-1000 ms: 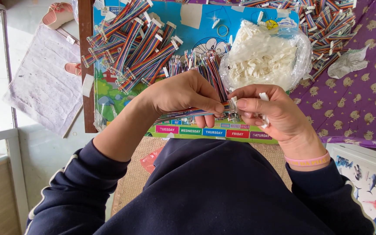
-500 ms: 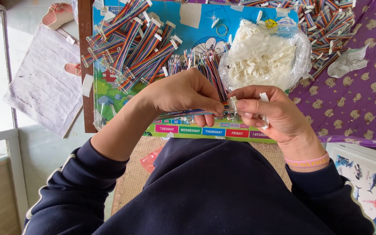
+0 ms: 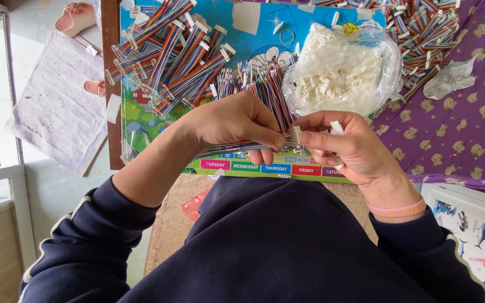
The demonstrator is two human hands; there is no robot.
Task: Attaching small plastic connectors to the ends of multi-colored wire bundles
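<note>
Pinching a flat rainbow ribbon cable (image 3: 237, 147) near its end, our left hand (image 3: 237, 120) keeps the wire tips level and steady. Our right hand (image 3: 349, 148) closes thumb and forefinger on a small white connector housing (image 3: 296, 134) touching those tips, with spare white pieces tucked in its fingers, ready to hand. Just beyond the right hand sits a clear bag of white housings (image 3: 341, 70). Beyond the left hand lie finished cables (image 3: 169, 56) in a pile, and loose-ended ones (image 3: 259, 84) between the two.

Glossy plastic bag (image 3: 385, 62), matt purple cloth (image 3: 467, 134) (printed), smooth rainbow-coloured wire insulation (image 3: 228, 148).
</note>
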